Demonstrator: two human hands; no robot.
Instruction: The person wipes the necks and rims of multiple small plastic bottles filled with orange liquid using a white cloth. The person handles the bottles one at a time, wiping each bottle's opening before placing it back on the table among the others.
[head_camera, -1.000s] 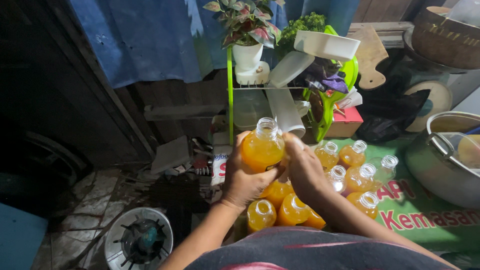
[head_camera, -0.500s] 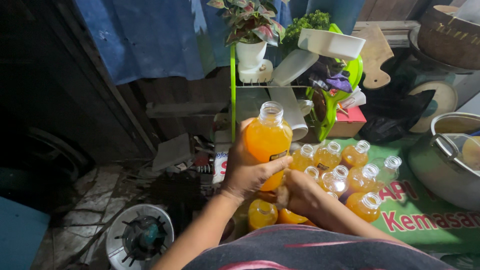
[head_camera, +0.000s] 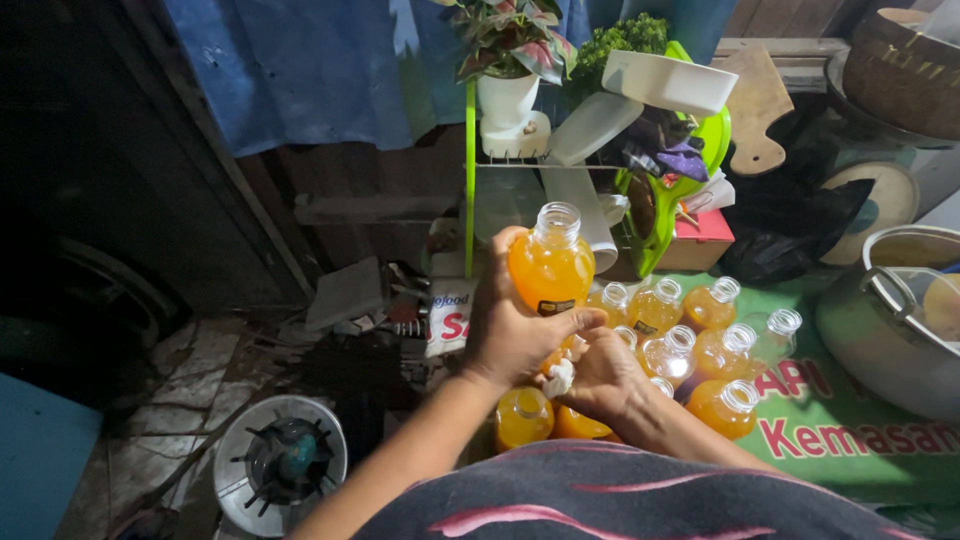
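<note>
Left hand (head_camera: 515, 335) wraps a round bottle (head_camera: 551, 268) of orange liquid, held upright and uncapped above the cluster of other bottles (head_camera: 690, 340) on the green mat (head_camera: 850, 440). Fingers closed firmly round its belly, thumb across the label. Right hand (head_camera: 600, 375) sits just below, fingers curled on something small and white (head_camera: 559, 379), likely a cap or cloth; can't tell which. The bottles on the mat also look uncapped, necks open. Steel pot (head_camera: 885, 330) to the right, gas burner (head_camera: 282, 465) on the floor to the left. To do this well, as I judge it: keep the held bottle plumb so nothing slops from the open neck, grip low on the belly, and bring the white piece squarely to the bottle without knocking the ones below.
</note>
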